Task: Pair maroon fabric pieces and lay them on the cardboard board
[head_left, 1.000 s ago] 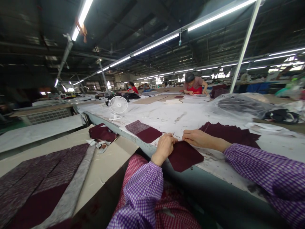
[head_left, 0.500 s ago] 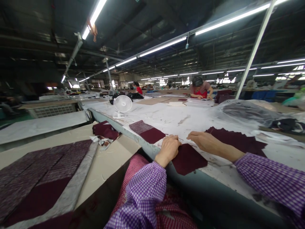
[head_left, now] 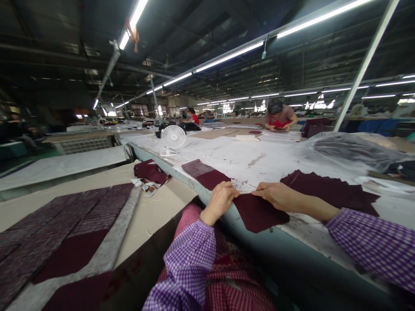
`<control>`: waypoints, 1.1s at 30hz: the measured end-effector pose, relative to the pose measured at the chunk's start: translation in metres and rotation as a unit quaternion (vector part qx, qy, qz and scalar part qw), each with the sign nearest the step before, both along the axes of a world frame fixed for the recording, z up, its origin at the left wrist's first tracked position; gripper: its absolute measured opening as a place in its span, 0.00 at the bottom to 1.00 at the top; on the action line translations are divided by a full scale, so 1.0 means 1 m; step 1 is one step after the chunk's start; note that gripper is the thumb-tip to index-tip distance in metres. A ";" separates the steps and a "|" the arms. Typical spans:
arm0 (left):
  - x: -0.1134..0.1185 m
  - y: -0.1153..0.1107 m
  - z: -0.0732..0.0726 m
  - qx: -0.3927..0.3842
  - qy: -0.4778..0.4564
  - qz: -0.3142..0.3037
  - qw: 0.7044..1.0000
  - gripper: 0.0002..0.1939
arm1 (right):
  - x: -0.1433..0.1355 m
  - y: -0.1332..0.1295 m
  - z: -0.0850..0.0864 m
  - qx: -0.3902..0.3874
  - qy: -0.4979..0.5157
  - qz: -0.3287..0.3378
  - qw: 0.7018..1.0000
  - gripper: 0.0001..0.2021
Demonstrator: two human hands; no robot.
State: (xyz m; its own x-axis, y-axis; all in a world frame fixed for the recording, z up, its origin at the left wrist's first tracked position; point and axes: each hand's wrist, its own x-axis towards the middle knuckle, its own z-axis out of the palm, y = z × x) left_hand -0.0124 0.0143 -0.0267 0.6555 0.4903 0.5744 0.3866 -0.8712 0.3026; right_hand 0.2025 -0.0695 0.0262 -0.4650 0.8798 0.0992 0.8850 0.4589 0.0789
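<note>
A dark maroon fabric piece lies at the near edge of the white-topped table, part of it hanging over the side. My left hand pinches its upper left corner. On the same top edge, farther right, my right hand has thumb and fingers closed on the cloth. Just beyond my left hand rests a folded piece, half speckled and half plain maroon. A fanned stack of maroon pieces is on the table behind my right wrist.
Speckled maroon panels lie on a cardboard-covered surface at left, beside a heap of maroon scraps. A small white fan stands on the table. Clear plastic sheeting lies at right. A co-worker bends over the far side.
My right hand has come down onto the fabric's top edge and closed on it. My left hand has shifted slightly left, to the corner. The view has turned a little left.
</note>
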 end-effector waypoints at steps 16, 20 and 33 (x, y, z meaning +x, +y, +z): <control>-0.012 -0.001 0.001 -0.129 -0.125 0.032 0.983 0.07 | -0.021 0.016 0.020 -0.039 -0.138 0.024 0.989 0.25; -0.010 -0.003 0.002 -0.119 -0.089 0.048 0.988 0.05 | -0.020 0.017 0.021 -0.046 -0.141 0.029 0.989 0.25; -0.023 -0.006 -0.004 0.003 -0.009 0.015 1.000 0.16 | -0.035 0.020 0.021 -0.005 -0.211 0.097 0.973 0.33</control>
State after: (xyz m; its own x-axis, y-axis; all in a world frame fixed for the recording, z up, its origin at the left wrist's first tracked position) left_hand -0.0356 0.0084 -0.0302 0.6309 0.5058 0.5883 0.4068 -0.8613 0.3043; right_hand 0.1679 -0.0493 0.0476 -0.6203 0.7711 -0.1438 0.6713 0.6167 0.4110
